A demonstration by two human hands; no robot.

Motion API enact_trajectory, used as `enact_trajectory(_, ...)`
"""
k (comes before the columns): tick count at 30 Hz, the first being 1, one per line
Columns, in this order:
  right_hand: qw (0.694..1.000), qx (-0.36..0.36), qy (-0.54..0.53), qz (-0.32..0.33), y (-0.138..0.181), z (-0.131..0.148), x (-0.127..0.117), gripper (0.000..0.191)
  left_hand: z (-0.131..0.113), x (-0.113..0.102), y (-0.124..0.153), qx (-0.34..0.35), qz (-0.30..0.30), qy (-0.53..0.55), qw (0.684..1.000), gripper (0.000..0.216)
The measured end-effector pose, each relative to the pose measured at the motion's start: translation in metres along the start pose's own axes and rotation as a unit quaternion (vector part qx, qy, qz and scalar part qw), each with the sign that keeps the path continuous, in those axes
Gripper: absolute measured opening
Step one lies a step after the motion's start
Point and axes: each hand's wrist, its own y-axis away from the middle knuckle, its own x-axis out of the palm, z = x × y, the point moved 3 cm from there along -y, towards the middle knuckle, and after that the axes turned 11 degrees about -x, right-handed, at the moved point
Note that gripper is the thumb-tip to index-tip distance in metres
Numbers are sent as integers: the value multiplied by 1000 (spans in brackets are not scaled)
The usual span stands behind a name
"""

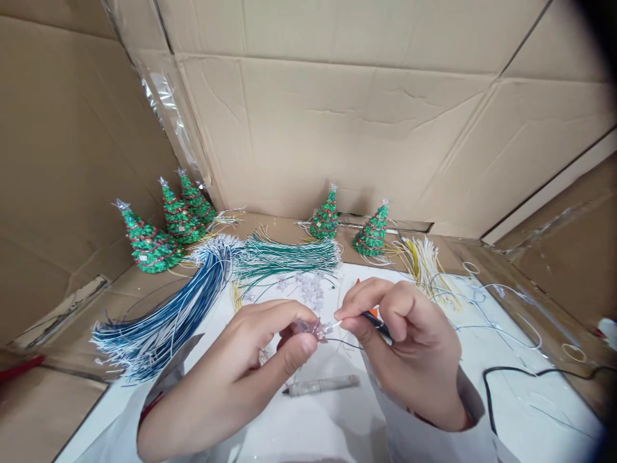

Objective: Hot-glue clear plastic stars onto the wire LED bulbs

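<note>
My left hand (255,360) pinches a small clear plastic star piece (315,329) between thumb and fingers. My right hand (407,347) is closed on a dark, pen-like tool (378,325) with an orange part behind it, and its white tip touches the star piece. A thin dark wire (344,344) trails down from the star. Both hands hover over a white sheet (337,424). A grey stick-like tool (321,386) lies on the sheet just below the hands.
Bundles of blue wires (164,321), green wires (284,257) and yellow-white wires (424,260) lie fanned beyond the hands, with loose clear stars (311,286). Several small green glitter trees (149,241) (371,231) stand at the back. Cardboard walls (337,128) enclose the area. A black cable (525,373) curves at right.
</note>
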Motion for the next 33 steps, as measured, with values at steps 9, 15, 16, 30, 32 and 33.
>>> enact_trajectory(9, 1000, -11, 23, 7, -1, 1, 2, 37, 2, 3, -1, -10, 2, 8, 1000, 18)
enact_trajectory(15, 999, -18, 39, 2, -1, 2, 3, 37, 3, 6, -1, -23, 3, 12, 1000, 20)
enact_trajectory(16, 999, -22, 42, 1, -1, 3, 3, 37, 2, 6, -1, -24, 2, 11, 1000, 20)
enact_trajectory(30, 997, -55, 48, -1, -1, 5, 5, 38, 4, 7, 2, -13, -16, 18, 1000, 15)
enact_trajectory(32, 997, -56, 48, -1, -1, 6, 5, 38, 4, 8, 2, -13, -14, 21, 1000, 15)
enact_trajectory(33, 997, -57, 49, -2, -1, 6, 5, 38, 3, 8, 2, -13, -14, 22, 1000, 15)
